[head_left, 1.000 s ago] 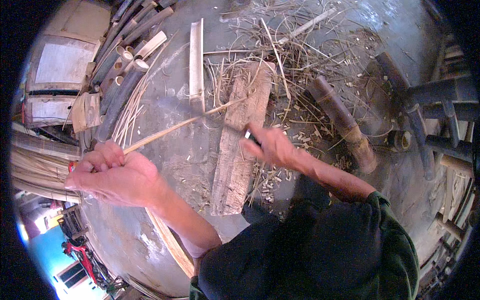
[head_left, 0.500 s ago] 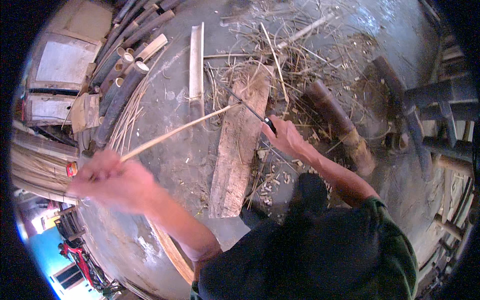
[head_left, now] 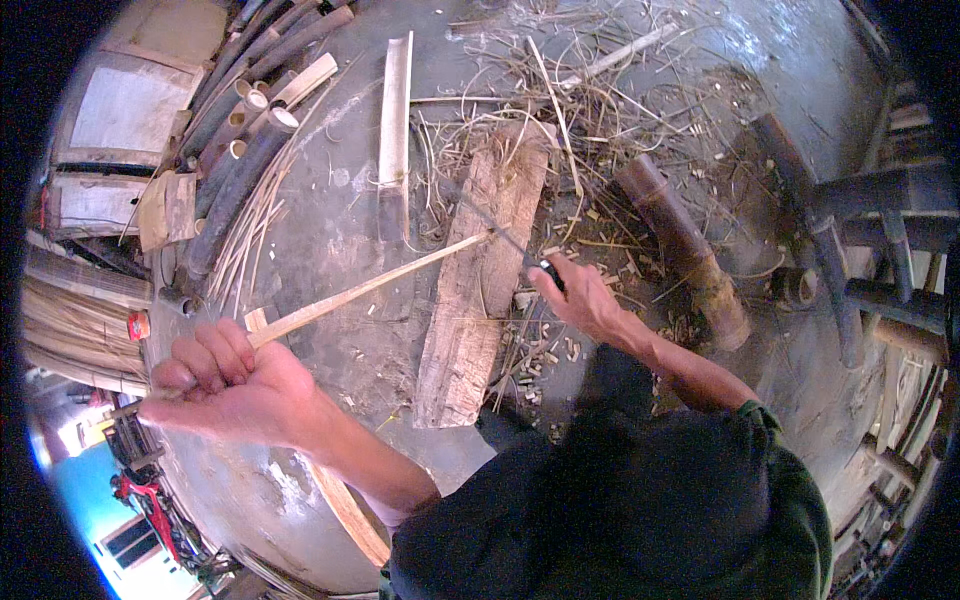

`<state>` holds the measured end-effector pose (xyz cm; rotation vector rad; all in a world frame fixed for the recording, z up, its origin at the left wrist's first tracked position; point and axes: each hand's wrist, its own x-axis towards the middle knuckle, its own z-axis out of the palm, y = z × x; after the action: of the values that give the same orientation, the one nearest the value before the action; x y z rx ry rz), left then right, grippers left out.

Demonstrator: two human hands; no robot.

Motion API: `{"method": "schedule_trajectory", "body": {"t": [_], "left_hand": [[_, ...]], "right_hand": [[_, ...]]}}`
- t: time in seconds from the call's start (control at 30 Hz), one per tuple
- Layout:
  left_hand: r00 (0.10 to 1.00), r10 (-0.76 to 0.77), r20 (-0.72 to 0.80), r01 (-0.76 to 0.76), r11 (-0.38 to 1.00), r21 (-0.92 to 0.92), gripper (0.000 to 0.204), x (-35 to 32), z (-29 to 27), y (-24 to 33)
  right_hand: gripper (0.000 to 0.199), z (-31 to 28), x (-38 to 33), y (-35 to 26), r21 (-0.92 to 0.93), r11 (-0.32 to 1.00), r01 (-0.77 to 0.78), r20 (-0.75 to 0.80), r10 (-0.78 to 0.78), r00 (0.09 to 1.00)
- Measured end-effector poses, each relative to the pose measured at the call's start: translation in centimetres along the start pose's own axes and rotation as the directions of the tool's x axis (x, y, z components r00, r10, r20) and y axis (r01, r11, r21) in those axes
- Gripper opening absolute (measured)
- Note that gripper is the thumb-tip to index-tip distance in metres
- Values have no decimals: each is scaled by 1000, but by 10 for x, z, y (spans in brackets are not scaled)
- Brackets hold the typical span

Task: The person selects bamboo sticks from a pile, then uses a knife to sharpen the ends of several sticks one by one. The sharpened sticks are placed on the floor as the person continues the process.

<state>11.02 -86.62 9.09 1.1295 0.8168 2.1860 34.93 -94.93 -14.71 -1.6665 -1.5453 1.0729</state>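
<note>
The left hand [head_left: 235, 385] is closed around the near end of a long pale split bamboo strip [head_left: 365, 290] that slants up to a weathered wooden plank [head_left: 480, 280], where the right hand [head_left: 580, 300] grips a dark-handled knife [head_left: 510, 242] meeting the strip's far tip.

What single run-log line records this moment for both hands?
left hand: grips bamboo strip | right hand: holds knife, blade at strip's far end | under: wooden plank | floor: bamboo scraps
</note>
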Motion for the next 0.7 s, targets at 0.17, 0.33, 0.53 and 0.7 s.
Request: {"method": "schedule_trajectory", "body": {"t": [0.17,0.33,0.53,0.7], "left_hand": [[996,9,94,-1,997,-82,47,-10,-5,12],[997,-14,79,25,991,-128,47,-10,-9,2],[982,-52,181,92,971,-220,47,-5,-10,5],[993,-65,102,78,988,-131,46,-3,-6,1]], "right_hand": [[34,-7,-9,-54,34,965,259,90,-261,961],[31,-2,5,-24,46,991,122,10,-123,992],[36,5,5,-14,-106,986,128,-22,-131,991],[36,-4,23,18,-74,997,-25,30,28,999]]}}
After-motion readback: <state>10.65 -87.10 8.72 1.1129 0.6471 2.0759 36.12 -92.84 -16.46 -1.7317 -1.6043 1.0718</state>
